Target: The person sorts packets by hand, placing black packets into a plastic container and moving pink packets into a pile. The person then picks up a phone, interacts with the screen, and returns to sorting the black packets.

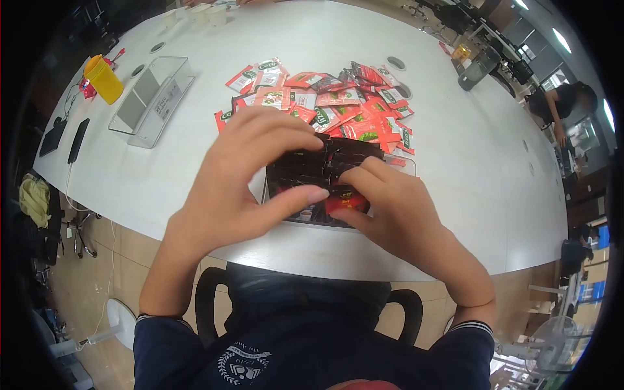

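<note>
Dark sachets (pixel 296 170) stand packed in rows in a clear box (pixel 409 168) near the table's front edge. My left hand (pixel 253 175) arches over the box's left part, thumb and fingers apart, with nothing gripped between them. On the right side, my right hand (pixel 383 195) pinches a red and black sachet (pixel 340 203) at the front of the right row. Just behind the box lies a loose pile of red and white sachets (pixel 338 116), some marked in green.
On the white table (pixel 214 39), a clear holder (pixel 153 104) and a yellow container (pixel 104 79) stand at left. A dark bottle (pixel 480 68) is at the back right. Paper cups (pixel 214 15) are at the far edge. A person (pixel 565 101) is at far right.
</note>
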Available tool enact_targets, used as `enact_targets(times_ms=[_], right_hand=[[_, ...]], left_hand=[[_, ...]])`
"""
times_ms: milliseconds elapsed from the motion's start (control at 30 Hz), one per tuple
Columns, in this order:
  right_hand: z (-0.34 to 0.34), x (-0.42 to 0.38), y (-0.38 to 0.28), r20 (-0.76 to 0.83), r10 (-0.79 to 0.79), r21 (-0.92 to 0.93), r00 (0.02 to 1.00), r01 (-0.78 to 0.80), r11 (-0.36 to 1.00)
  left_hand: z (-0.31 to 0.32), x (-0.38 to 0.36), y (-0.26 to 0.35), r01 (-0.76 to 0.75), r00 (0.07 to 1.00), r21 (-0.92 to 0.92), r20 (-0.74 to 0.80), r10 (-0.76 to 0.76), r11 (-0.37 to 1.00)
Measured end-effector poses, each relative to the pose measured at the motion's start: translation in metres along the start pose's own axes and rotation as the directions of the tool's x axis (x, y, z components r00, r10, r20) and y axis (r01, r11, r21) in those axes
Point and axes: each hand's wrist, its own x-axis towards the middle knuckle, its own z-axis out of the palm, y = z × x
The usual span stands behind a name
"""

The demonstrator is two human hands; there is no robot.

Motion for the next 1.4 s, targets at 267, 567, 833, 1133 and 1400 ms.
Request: enact_targets(times_ms=[267, 567, 833, 1133, 1400], right_hand=[[-0.009, -0.013, 0.008, -0.003, -0.092, 0.015, 0.996, 0.092, 0.996], [0.004, -0.006, 0.015, -0.045, 0.003, 0.201, 0.999, 0.006, 0.980], [-0.032, -0.001, 0.020, -0.028, 0.037, 0.077, 0.999, -0.035, 0.996], [0.000, -0.007, 0.036, -0.104, -0.105, -0.159, 0.989, 0.088, 0.983], [0.018, -0.008, 0.051, -0.185, -0.159, 0.021, 0.970, 0.166, 0.986]], left_hand=[[0.018, -0.001, 0.004, -0.079, 0.993, 0.080, 0.094, 0.072, 0.994], [0.042, 0.006, 0.010, -0.055, 0.983, 0.163, 0.184, 0.024, 0.985], [0.049, 0.016, 0.014, -0.064, 0.976, 0.259, 0.219, 0.006, 0.964], [0.051, 0.025, 0.020, 0.028, 0.951, 0.312, 0.283, -0.121, 0.950], [0.058, 0.032, 0.031, 0.018, 0.919, 0.434, 0.348, -0.186, 0.901]])
